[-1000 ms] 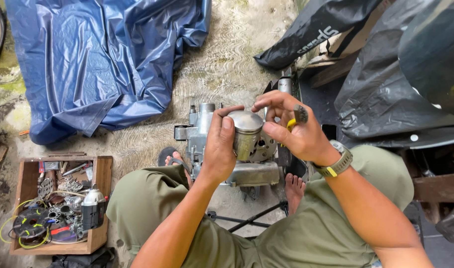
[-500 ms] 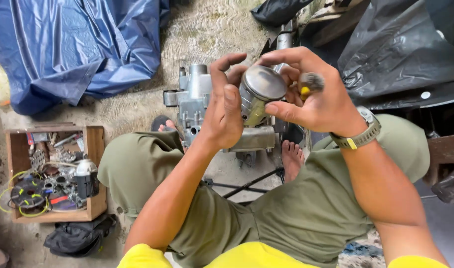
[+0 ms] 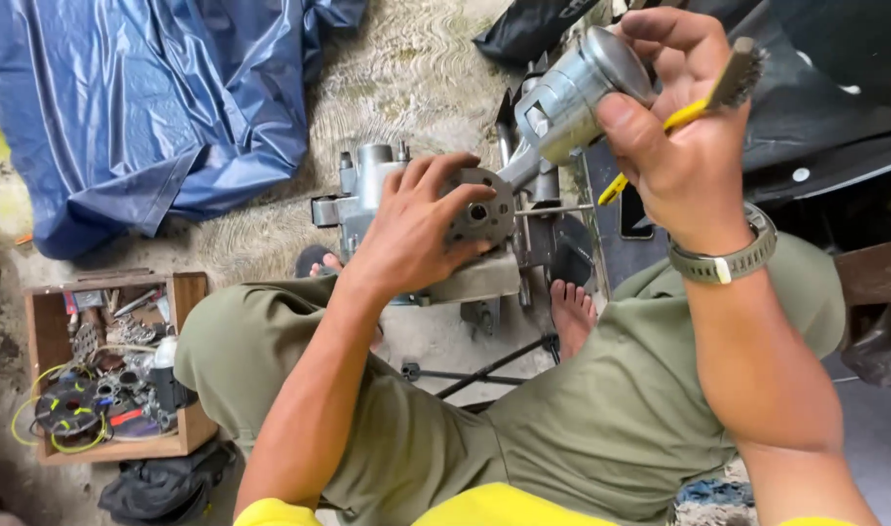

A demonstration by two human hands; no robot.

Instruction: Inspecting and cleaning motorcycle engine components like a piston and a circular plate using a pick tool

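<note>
A crumpled blue tarpaulin [image 3: 143,107] is spread over the sandy ground [image 3: 406,88] at upper left, a wooden box [image 3: 51,341] crammed with small metal parts and yellow wire is set at lower left, and black plastic sheeting [image 3: 835,107] is draped at upper right.

My right hand [image 3: 679,146] has lifted the grey metal piston [image 3: 574,90] up and away to the right; a moment ago both hands cupped it over the engine block [image 3: 416,244]. My left hand [image 3: 416,229] has let go of it and now grips the round crank disc [image 3: 484,209] at the rod's lower end. The yellow-handled wire brush [image 3: 703,97] now points up past my fingers.
</note>
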